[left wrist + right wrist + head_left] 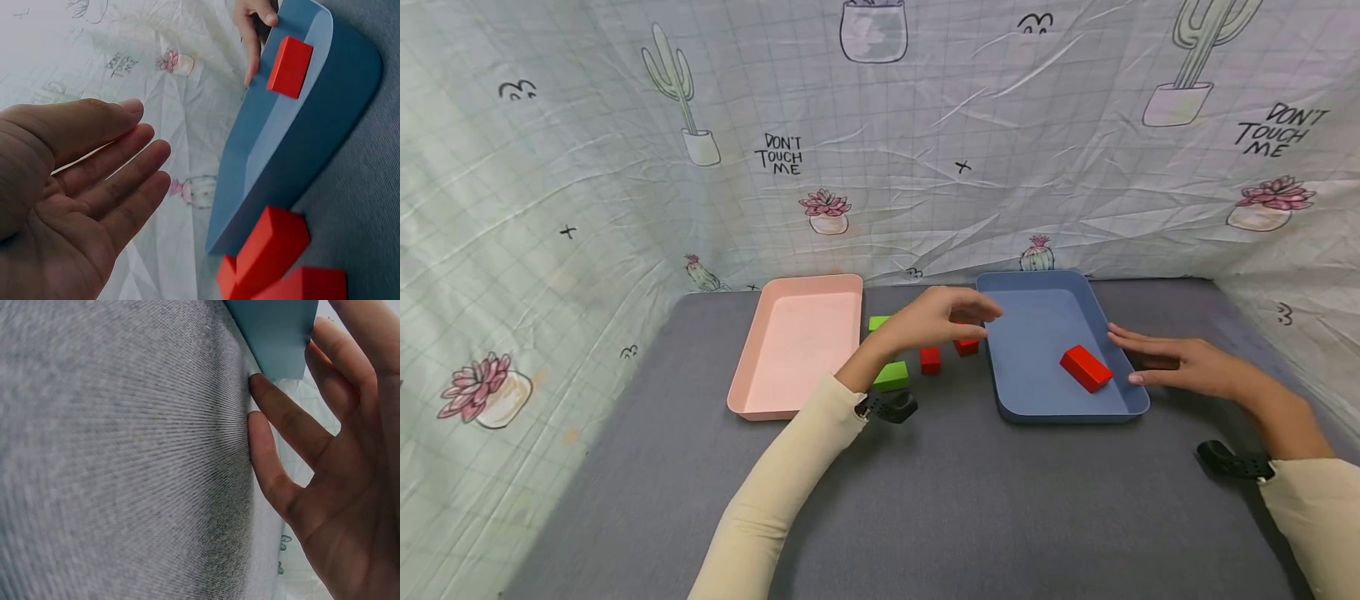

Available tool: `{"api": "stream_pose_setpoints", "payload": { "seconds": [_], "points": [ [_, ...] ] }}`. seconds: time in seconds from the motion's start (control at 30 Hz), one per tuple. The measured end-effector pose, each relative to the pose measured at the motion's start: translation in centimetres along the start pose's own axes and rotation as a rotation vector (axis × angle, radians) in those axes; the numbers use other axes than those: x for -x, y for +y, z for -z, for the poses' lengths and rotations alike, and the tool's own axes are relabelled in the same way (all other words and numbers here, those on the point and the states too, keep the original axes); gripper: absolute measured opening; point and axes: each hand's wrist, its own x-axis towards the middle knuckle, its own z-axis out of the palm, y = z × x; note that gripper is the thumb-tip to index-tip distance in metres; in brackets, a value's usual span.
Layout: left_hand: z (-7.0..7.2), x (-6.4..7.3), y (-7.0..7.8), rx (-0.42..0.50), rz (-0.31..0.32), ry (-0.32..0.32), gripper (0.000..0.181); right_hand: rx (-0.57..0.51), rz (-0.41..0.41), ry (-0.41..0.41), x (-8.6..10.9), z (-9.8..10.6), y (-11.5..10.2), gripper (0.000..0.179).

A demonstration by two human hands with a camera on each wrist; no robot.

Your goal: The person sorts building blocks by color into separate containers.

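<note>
A blue tray (1030,329) lies on the right half of the table, with one red block (1086,368) inside it. My left hand (934,318) hovers by the tray's left rim, above the loose red blocks; its fingers are extended and the palm holds nothing, as the left wrist view shows. Two red blocks, one (930,360) apart and another (966,347) close to the tray, sit below that hand, partly covered. My right hand (1195,367) is at the tray's right side, fingers stretched out, with fingertips (315,353) against the tray wall (281,337) in the right wrist view.
Left of the blocks stands a pink tray (797,342) with nothing visible inside. Green blocks, one in front (891,377) and one behind (877,322), are partly hidden by my left arm. A patterned cloth (925,200) hangs behind the grey table (970,508).
</note>
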Motion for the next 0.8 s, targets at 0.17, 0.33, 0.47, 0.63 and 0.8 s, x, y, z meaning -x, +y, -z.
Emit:
{"api": "stream_pose_setpoints", "payload": {
  "seconds": [0.17, 0.33, 0.47, 0.63, 0.8],
  "points": [
    [0.8, 1.2, -0.8, -0.047, 0.018, 0.008, 0.034, 0.016, 0.007, 0.005, 0.0, 0.0, 0.2, 0.069],
    [1.3, 2.4, -1.8, -0.055, 0.051, 0.027, 0.031, 0.019, 0.02, 0.009, 0.0, -0.1, 0.3, 0.069],
    [1.6, 3.3, -2.5, -0.076, 0.075, 0.042, 0.029, 0.037, 0.025, 0.019, 0.0, -0.1, 0.3, 0.068],
    [1.8, 4.2, -3.5, -0.109, 0.106, 0.059, 0.027, 0.054, 0.047, 0.028, 0.0, -0.2, 0.4, 0.067],
    [1.8, 4.7, -4.5, -0.138, 0.129, 0.063, 0.027, 0.033, 0.041, 0.016, -0.1, -0.2, 0.3, 0.068]
  ]
}}
